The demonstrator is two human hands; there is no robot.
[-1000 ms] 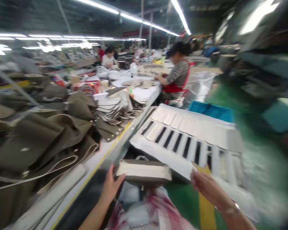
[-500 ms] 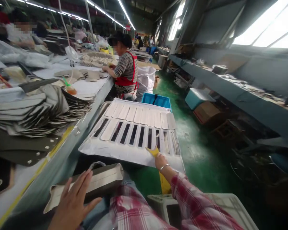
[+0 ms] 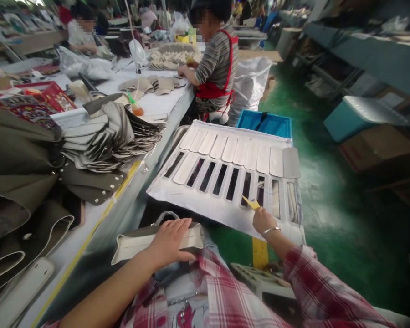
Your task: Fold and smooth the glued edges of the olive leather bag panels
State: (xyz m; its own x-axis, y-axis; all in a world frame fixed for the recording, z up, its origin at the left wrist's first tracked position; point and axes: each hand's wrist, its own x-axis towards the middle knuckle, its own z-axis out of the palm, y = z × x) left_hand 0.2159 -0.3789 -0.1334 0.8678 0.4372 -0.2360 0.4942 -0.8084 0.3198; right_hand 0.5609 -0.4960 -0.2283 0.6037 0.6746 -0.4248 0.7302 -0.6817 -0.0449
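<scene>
One cluttered table flanks green floor, right grip holding a yellow tool, left grip laid flat across a bag.

Two hands, one yellow tool

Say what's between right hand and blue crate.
In the head view: the white rack, with pale strips along its far side. The yellow piece in the right hand extends over it; the blue crate is beyond.
</scene>
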